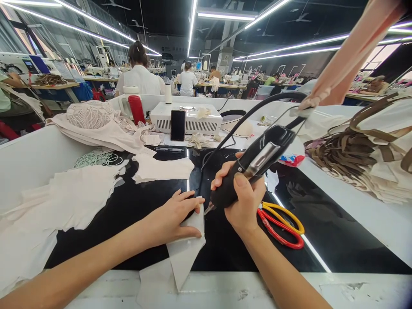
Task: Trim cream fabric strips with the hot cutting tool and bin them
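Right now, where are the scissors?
In the head view, the scissors lie on the black mat, just right of the right hand holding the black tool, with their red and yellow handles showing.

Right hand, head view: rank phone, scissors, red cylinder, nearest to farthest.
From the right hand:
1. Scissors: just to its right, red and yellow handles on the black surface.
2. Phone: ahead and left, upright against the white box.
3. Red cylinder: farther left, beyond the phone.
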Tool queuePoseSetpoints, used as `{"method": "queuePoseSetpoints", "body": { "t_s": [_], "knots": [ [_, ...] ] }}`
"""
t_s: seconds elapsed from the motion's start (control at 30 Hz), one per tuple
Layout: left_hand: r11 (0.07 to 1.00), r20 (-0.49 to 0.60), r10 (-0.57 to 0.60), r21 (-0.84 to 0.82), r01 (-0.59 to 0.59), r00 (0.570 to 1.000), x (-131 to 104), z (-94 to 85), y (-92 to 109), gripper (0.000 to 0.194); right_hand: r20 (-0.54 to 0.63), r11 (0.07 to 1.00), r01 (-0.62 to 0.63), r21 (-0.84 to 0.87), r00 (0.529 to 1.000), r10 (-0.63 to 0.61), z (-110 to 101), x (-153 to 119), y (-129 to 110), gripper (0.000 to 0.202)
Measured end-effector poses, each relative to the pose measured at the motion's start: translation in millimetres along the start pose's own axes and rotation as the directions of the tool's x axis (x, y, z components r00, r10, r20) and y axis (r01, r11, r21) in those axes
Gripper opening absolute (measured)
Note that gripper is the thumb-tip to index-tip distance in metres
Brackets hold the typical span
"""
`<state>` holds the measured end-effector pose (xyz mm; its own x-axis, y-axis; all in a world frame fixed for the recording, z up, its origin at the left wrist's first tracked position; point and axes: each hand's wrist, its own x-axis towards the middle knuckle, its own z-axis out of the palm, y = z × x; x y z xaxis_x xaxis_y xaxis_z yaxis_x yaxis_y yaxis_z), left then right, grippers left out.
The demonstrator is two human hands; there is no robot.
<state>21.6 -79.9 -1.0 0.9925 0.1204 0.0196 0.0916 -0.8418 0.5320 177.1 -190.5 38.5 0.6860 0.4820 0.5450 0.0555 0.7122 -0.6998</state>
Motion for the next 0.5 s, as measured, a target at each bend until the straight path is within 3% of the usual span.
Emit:
{"method": "queuePoseSetpoints", "body": {
  "t_s": [0.37, 0.5],
  "knots": [
    [1.0, -0.011, 0.015, 0.014, -0.015, 1.0, -0.8, 0.3, -1.7, 0.051, -0.005, 1.0, 0.028, -0.008, 1.0, -0.028, -3.1, 3.4, 2.6, 0.036],
    [1.0, 0.002, 0.015, 0.022, -0.015, 1.0, -1.8, 1.6, -3.5, 0.037, -0.017, 1.0, 0.027, -0.013, 0.999, -0.027, -6.3, 5.1, 4.2, 0.041]
  ]
}}
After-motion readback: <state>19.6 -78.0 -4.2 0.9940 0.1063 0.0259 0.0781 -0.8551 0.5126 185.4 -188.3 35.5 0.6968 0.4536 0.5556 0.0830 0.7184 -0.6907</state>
